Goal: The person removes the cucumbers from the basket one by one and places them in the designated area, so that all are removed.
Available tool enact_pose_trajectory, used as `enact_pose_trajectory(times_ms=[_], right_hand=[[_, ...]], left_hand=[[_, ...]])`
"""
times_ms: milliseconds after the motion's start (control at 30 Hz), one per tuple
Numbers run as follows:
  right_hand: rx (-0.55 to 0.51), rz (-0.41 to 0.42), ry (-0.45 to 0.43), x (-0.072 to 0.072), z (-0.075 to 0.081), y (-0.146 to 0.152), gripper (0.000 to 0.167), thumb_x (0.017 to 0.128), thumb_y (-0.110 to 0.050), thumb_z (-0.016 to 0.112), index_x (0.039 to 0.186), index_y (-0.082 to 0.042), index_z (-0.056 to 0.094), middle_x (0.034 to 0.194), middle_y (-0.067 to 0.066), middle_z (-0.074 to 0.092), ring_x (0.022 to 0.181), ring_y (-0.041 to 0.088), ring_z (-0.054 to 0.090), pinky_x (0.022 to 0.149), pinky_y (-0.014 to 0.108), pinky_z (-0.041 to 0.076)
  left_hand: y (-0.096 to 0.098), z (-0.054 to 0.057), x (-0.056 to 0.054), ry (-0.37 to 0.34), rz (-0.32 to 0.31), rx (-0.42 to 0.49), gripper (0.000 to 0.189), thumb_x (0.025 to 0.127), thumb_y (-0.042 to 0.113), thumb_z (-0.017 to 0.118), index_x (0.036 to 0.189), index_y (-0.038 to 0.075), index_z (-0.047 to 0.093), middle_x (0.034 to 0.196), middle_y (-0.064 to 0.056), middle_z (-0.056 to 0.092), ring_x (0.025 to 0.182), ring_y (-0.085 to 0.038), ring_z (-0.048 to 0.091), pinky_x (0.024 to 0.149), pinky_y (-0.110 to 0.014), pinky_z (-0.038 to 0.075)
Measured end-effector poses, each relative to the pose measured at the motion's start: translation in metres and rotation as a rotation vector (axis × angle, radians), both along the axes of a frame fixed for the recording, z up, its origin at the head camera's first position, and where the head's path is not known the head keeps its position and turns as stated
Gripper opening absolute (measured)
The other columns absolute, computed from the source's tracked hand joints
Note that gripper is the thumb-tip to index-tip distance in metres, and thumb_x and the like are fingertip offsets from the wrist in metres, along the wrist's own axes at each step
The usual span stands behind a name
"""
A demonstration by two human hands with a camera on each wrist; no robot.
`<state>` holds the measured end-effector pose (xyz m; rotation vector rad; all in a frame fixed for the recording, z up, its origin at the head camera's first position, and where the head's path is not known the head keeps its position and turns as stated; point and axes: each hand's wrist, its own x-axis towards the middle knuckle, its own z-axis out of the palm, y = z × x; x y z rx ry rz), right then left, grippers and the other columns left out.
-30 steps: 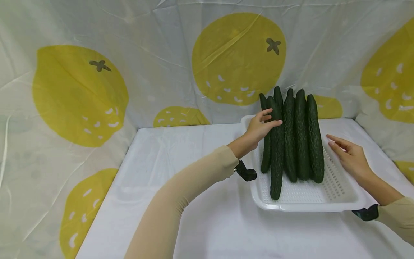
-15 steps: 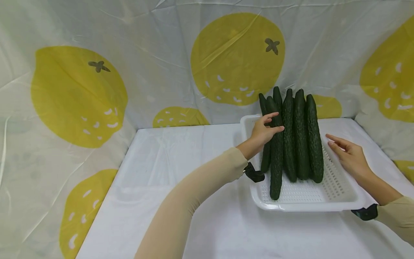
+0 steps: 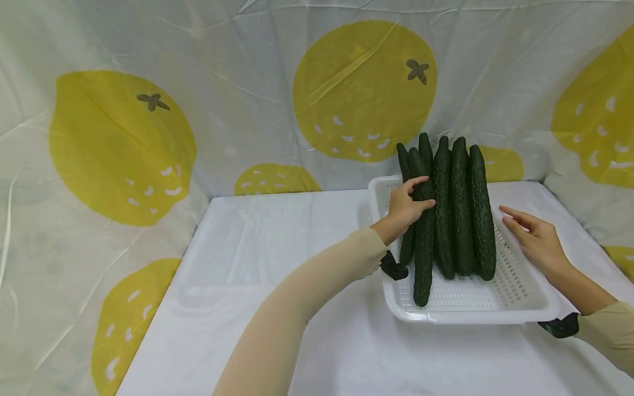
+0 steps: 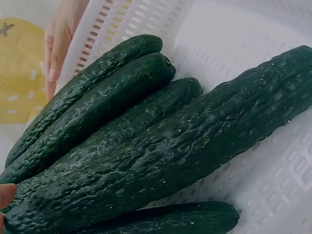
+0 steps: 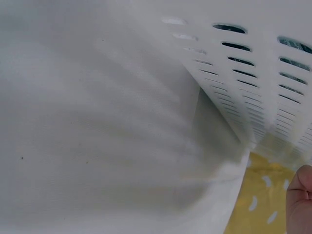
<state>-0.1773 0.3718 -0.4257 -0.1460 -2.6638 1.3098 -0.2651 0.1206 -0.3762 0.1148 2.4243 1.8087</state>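
Observation:
Several long dark green cucumbers (image 3: 460,209) lie side by side in a white perforated plastic basket (image 3: 475,317), their far ends leaning over its back rim. My left hand (image 3: 406,206) holds the foremost cucumber (image 3: 423,258), with thumb and index finger curved across it; the other fingers are hidden. In the left wrist view, fingertips (image 4: 7,196) show at the left edge against this cucumber (image 4: 185,146). My right hand (image 3: 537,239) is beside the basket's right wall, its fingers fairly straight and their tips at the rim. In the right wrist view, part of that hand (image 5: 300,200) appears at the lower right.
A white cloth covers the table (image 3: 257,236), with the basket standing on its right half. Behind and at both sides hangs a pale curtain (image 3: 238,99) printed with yellow lemons. Dark devices (image 3: 393,268) sit at both wrists.
My left hand has moved right and slightly nearer along the foremost cucumber, its fingers drawing in around it. My right hand, the basket and the cucumbers have stayed in place.

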Motion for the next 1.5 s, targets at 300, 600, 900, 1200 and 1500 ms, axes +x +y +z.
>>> enact_pose_trajectory(times_ms=[300,600,900,1200,1500], right_hand=[[0.018,-0.007,0.014,0.001,-0.002,0.000,0.054,0.106,-0.039,0.048,0.150,-0.007,0.045,0.146,0.029,0.042,0.136,0.020,0.036,0.108,0.039,0.034],[0.025,-0.009,0.037,0.003,-0.004,0.003,0.052,0.105,-0.039,0.051,0.149,-0.010,0.048,0.140,0.001,0.053,0.125,0.001,0.040,0.104,0.037,0.035],[0.023,-0.001,0.048,0.004,-0.003,0.002,0.051,0.106,-0.037,0.050,0.148,-0.008,0.048,0.146,0.010,0.049,0.129,0.000,0.037,0.110,0.041,0.031],[0.007,0.007,0.022,0.001,0.000,0.000,0.053,0.107,-0.037,0.047,0.150,-0.007,0.045,0.147,0.029,0.041,0.138,0.021,0.034,0.112,0.057,0.028],[0.020,0.010,0.012,0.001,0.001,0.000,0.054,0.107,-0.038,0.047,0.150,-0.006,0.044,0.146,0.031,0.041,0.136,0.019,0.035,0.108,0.051,0.032]], left_hand=[[0.008,-0.006,-0.002,0.055,0.016,-0.133,0.061,0.081,0.016,0.086,0.131,0.041,0.063,0.133,-0.004,0.045,0.105,-0.019,0.050,0.081,-0.030,0.048],[0.011,-0.007,0.002,0.096,0.028,-0.243,0.069,0.077,0.022,0.090,0.133,0.046,0.057,0.123,-0.001,0.045,0.095,-0.014,0.046,0.072,-0.027,0.045],[0.012,-0.009,0.005,0.136,0.036,-0.297,0.076,0.076,0.021,0.090,0.136,0.050,0.052,0.121,0.001,0.043,0.099,-0.014,0.046,0.057,-0.026,0.042],[0.015,-0.011,0.006,0.140,0.096,-0.278,0.078,0.076,0.013,0.090,0.132,0.055,0.056,0.118,0.001,0.046,0.078,-0.013,0.046,0.045,-0.027,0.038],[0.015,-0.013,0.007,0.169,0.115,-0.279,0.071,0.076,0.017,0.090,0.131,0.052,0.061,0.118,0.000,0.048,0.074,-0.010,0.045,0.047,-0.022,0.040]])
